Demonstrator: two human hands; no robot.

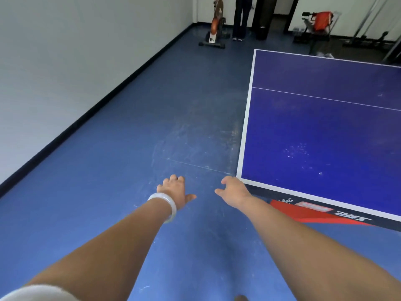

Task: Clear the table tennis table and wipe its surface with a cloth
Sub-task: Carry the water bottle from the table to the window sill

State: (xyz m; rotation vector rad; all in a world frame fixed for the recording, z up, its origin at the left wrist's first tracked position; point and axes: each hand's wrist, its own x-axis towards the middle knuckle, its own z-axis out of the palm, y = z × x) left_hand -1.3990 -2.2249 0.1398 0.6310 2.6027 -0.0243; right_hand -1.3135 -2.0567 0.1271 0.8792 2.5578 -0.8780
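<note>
Left hand [174, 190]: stretched out over the floor [104, 170], palm down, fingers loosely bent and grasping nothing; fingertips hidden behind the knuckles.
Bangle [167, 204]: pale, on the left wrist.
Right hand [235, 191]: just beside the table's near corner, fingers relaxed and empty; contact with the table cannot be told.
Table [325, 118]: blue, at right, cut off by the frame edge; faint pale specks on its top.
Person [241, 18]: far end of the room, only legs in view.
Gym gear [214, 29]: beside them, blurred.
</note>
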